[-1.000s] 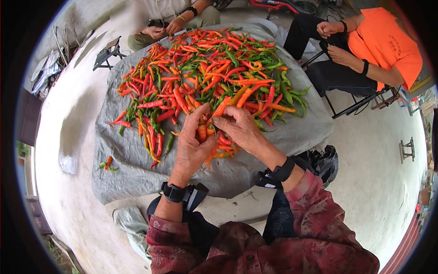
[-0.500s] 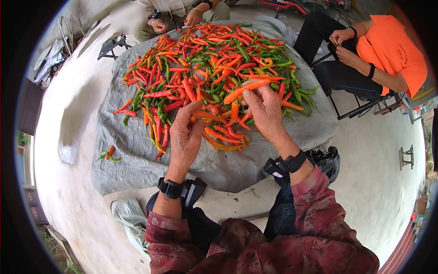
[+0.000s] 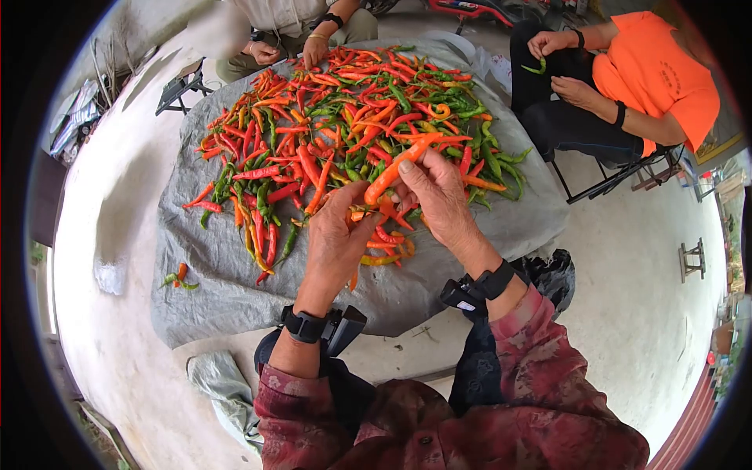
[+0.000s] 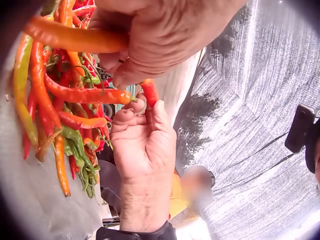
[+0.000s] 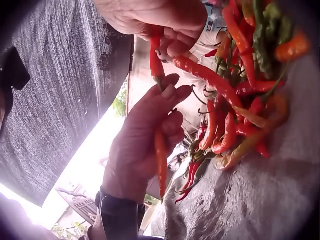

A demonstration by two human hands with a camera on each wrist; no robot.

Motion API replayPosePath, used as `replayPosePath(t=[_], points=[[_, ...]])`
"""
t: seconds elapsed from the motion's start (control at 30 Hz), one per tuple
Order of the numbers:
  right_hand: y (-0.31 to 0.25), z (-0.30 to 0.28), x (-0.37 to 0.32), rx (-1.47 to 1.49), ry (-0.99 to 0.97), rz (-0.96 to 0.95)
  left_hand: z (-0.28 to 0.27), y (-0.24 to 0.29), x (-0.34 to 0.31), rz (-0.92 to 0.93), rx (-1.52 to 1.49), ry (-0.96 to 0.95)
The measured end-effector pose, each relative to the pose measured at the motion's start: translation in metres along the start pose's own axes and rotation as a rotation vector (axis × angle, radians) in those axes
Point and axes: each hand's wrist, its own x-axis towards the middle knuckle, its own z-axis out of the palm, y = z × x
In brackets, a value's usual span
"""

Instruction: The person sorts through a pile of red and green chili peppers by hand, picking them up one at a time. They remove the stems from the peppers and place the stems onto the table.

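In the head view my right hand [image 3: 448, 205] grips a long orange pepper [image 3: 395, 172] under the thumb. My left hand [image 3: 335, 239] is beside it, fingers curled close to the pepper's lower end. The right wrist view shows a red pepper [image 5: 156, 62] hanging from my right hand [image 5: 160, 15], its stem end at the left hand's fingertips. Another orange pepper [image 5: 160, 162] is held in my left hand [image 5: 135, 137]; it also shows in the left wrist view [image 4: 80, 38]. Loose peppers [image 3: 384, 117] lie heaped beyond both hands.
A grey cloth [image 3: 211, 274] covers the table. Several small pieces [image 3: 180, 276] lie at its left. One person sits across; another in an orange shirt [image 3: 656, 78] sits at the right, holding a green pepper [image 3: 535, 68]. A black bag [image 3: 552, 278] is below the table's right edge.
My hands were apart half a second ago and have come together, the left moving right. The long pepper in my right hand has tilted steeper. The person in orange has raised a green pepper.
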Motion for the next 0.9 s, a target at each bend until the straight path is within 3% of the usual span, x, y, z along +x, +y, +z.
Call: replayPosePath(t=[0.13, 0.2, 0.33, 0.47, 0.53, 0.6, 0.67, 0.7, 0.77, 0.8, 0.9], points=[[-0.005, -0.007, -0.001, 0.225, 0.043, 0.091, 0.003, -0.001, 0.000, -0.010, 0.068, 0.007], [-0.006, -0.008, -0.003, 0.292, -0.010, 0.122, 0.008, -0.010, 0.003, 0.203, 0.066, 0.035], [-0.002, -0.004, -0.005, 0.407, -0.121, 0.170, 0.009, -0.006, 0.004, 0.321, 0.098, -0.029], [-0.006, -0.013, -0.002, 0.276, 0.006, 0.106, 0.007, -0.006, 0.001, 0.029, 0.029, -0.031], [-0.004, -0.017, 0.002, 0.434, 0.272, 0.079, 0.002, -0.008, 0.003, -0.072, 0.044, 0.009], [-0.001, -0.019, 0.003, 0.463, 0.326, 0.156, -0.005, -0.015, 0.007, -0.046, -0.421, 0.135], [0.006, -0.020, 0.000, 0.296, 0.146, 0.333, -0.015, -0.016, 0.009, -0.033, -0.435, 0.144], [0.003, -0.015, -0.003, 0.300, 0.149, 0.339, -0.017, -0.016, 0.010, -0.036, -0.571, 0.189], [-0.011, 0.002, -0.008, -0.188, 0.001, 0.153, -0.025, -0.021, 0.008, -0.044, -0.787, 0.181], [-0.008, 0.008, -0.010, -0.185, -0.006, 0.155, -0.026, -0.021, 0.006, -0.047, -0.783, 0.188], [-0.001, 0.026, -0.019, -0.488, -0.202, -0.130, -0.025, -0.021, 0.005, -0.097, -0.856, 0.157]])
